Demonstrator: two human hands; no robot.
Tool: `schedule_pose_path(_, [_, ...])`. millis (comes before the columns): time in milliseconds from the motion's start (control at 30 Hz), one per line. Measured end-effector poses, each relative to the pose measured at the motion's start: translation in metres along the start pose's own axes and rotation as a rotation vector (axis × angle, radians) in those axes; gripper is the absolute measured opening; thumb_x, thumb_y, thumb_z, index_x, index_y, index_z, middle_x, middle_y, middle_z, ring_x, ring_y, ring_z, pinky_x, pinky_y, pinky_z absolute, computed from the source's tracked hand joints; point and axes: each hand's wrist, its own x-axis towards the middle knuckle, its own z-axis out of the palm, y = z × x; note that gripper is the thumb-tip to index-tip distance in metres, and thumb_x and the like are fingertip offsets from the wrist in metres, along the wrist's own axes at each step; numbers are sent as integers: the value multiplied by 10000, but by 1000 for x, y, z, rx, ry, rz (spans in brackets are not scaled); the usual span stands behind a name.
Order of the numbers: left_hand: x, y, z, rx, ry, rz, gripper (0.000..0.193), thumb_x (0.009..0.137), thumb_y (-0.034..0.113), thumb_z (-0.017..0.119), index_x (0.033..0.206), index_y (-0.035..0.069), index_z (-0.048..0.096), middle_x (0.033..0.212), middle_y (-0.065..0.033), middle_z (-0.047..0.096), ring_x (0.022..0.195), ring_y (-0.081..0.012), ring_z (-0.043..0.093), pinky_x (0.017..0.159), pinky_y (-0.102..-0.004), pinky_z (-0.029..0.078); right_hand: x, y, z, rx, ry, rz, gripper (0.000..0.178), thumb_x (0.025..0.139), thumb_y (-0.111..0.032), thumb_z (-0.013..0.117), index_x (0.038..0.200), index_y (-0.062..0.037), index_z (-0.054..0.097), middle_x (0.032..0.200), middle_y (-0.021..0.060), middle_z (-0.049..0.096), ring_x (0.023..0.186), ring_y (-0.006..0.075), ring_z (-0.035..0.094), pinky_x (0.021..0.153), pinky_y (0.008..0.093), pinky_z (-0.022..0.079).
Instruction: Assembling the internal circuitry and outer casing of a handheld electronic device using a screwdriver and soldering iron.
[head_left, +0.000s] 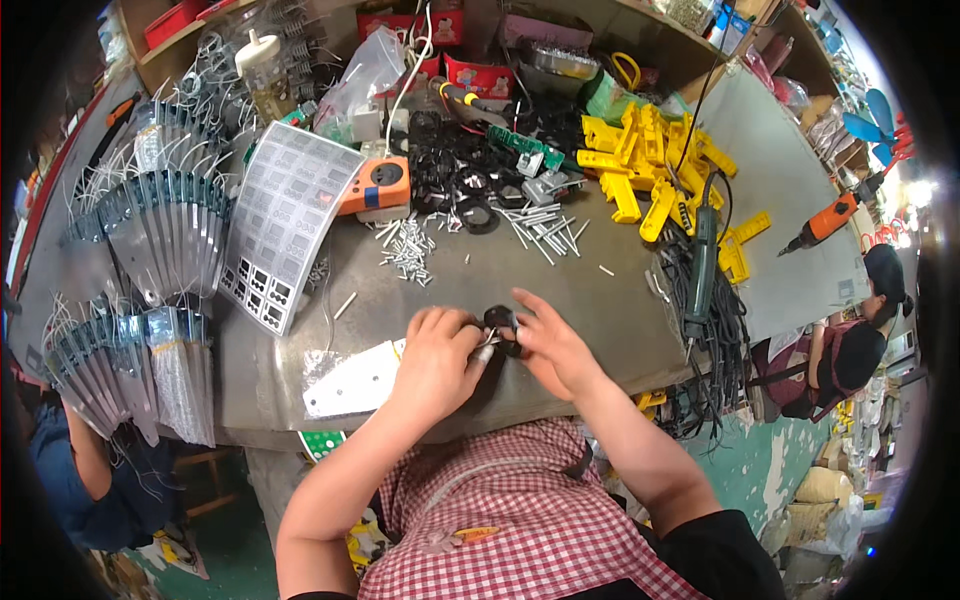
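In front of me, near the table's front edge, my two hands meet over a small black ring-shaped part (502, 326). My right hand (552, 348) grips it from the right, thumb and fingers at its edge and one finger raised. From the left, my left hand (438, 362) is closed in a pinch beside it. Something small and silvery shows at its thumb tip, too small to name. Partly under my left wrist lies a flat white plate with holes (352, 384), next to clear plastic film.
A pile of short silver pins (405, 252) and longer rods (545, 228) lie beyond my hands. Yellow plastic parts (640, 160) are heaped back right, near a dark-handled corded tool (702, 265). Left stand bundled grey strips (165, 235) and a sticker sheet (292, 215). Other people are at both sides.
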Motion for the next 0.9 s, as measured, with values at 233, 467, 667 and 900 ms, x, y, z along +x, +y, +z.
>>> schedule_pose_path(233, [-9, 12, -42, 126, 77, -74, 699, 601, 239, 790, 1193, 10, 497, 1208, -147, 503, 1078, -326, 491, 980, -486, 332, -4, 16, 25, -640, 78, -316, 1006, 732, -44, 751, 1476, -122, 78, 1308, 153, 420, 1095, 196, 502, 922, 338, 444])
schedule_pose_path(467, [-17, 2, -22, 312, -118, 10, 779, 569, 218, 800, 1244, 39, 452, 1237, -148, 482, 1051, -340, 488, 863, -457, 411, 7, 23, 45, -722, 160, -320, 1042, 709, -206, 796, 1479, -125, 99, 1156, 159, 549, 906, 198, 611, 792, 330, 500])
schedule_pose_path(667, [-5, 29, -2, 276, -214, 22, 631, 622, 259, 762, 1161, 63, 496, 1196, -146, 492, 1013, -328, 486, 844, -446, 393, 8, -82, -58, -1812, 402, -761, 532, 754, -330, 713, 1166, -37, 547, 1098, 174, 570, 1028, 327, 540, 896, 423, 433])
schedule_pose_path(900, [-9, 31, -2, 305, -228, 14, 608, 619, 295, 766, 1112, 60, 501, 1189, -143, 493, 1000, -333, 485, 852, -444, 388, 35, -192, -114, -2138, 624, -127, 538, 729, -285, 696, 1195, -59, 548, 1199, 164, 511, 1194, 324, 407, 972, 454, 338])
